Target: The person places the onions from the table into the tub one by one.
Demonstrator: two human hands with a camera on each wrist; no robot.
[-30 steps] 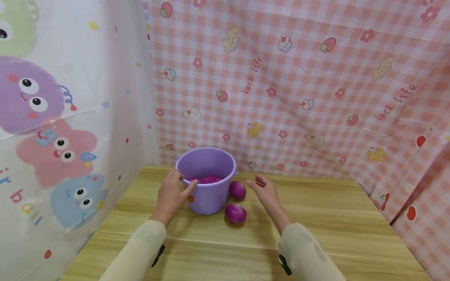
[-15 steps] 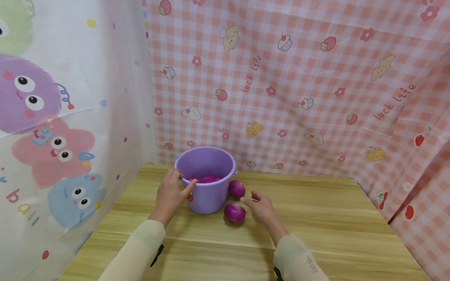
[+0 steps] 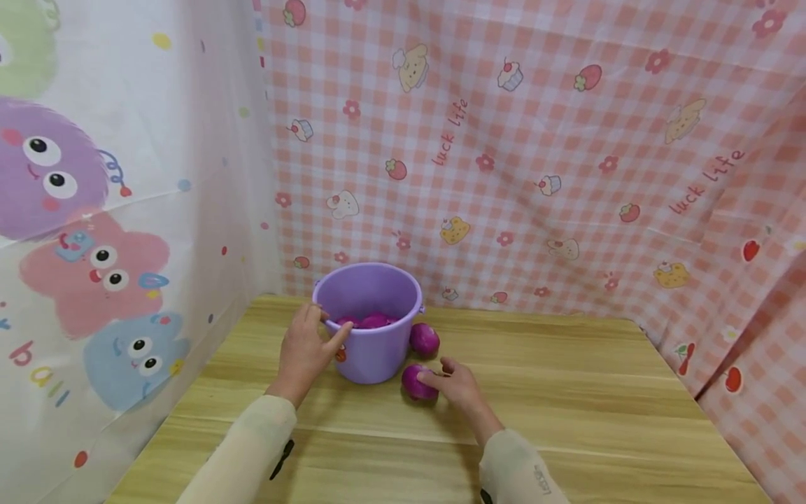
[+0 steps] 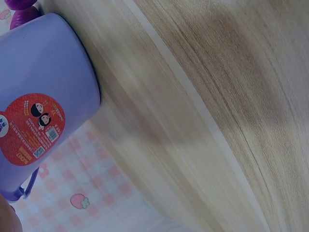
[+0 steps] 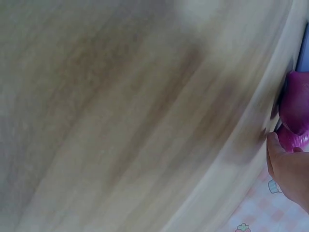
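A purple bucket (image 3: 373,357) stands on the wooden table with red onions (image 3: 376,321) inside it. My left hand (image 3: 305,348) grips the bucket's rim at its near left, the thumb lying at the front edge. Two more red onions are on the table to the right of the bucket: the farther onion (image 3: 425,340) close against its side, the nearer onion (image 3: 415,383) in front. My right hand (image 3: 462,387) is at the nearer onion, its thumb overlapping the onion's upper right and its fingers spread on the right side. In the left wrist view, the bucket's red round sticker (image 4: 34,129) shows.
The wooden table (image 3: 567,406) extends right and toward me. A pink checked cloth (image 3: 535,140) hangs behind it and at the right. A white cartoon-printed cloth (image 3: 214,140) hangs along the left side.
My right hand has moved left and toward me, from beside the farther onion to the nearer one. My left hand stays on the bucket's rim, and the onions have not moved.
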